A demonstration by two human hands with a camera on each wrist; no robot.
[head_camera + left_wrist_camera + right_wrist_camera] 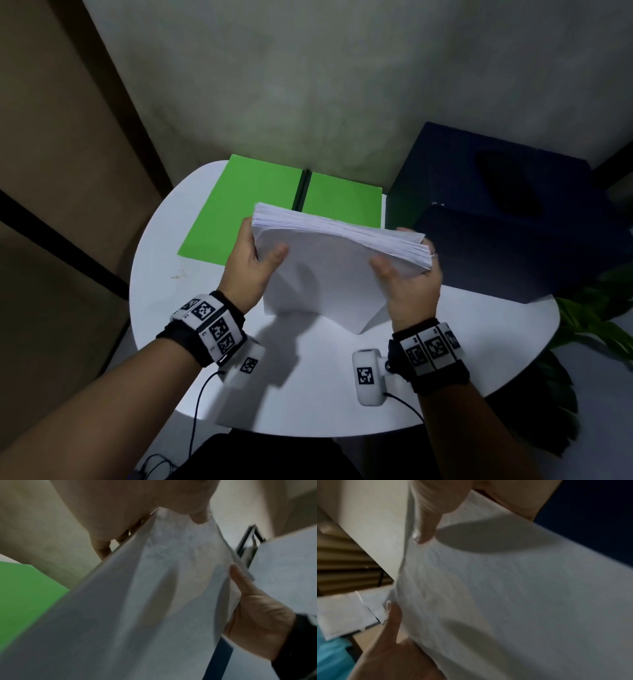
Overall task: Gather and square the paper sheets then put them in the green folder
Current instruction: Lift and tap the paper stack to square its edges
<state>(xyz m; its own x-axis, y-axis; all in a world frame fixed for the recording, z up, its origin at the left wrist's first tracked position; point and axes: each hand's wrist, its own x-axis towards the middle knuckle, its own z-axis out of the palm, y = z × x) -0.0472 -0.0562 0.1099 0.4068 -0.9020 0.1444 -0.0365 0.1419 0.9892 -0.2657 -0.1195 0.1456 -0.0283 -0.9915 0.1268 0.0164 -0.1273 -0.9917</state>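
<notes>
Head view | paper stack [329, 270] upright, long axis left-right | both hands grip its ends | green folder [239, 205] open flat behind

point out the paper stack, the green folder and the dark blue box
paper stack [325, 274], head view, on its near face
green folder [239, 205], head view, on its left open flap
dark blue box [496, 246], head view, on its top surface

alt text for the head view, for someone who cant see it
Two hands, left hand and right hand, hold a thick paper stack upright on a white table. An open green folder lies behind it.
</notes>
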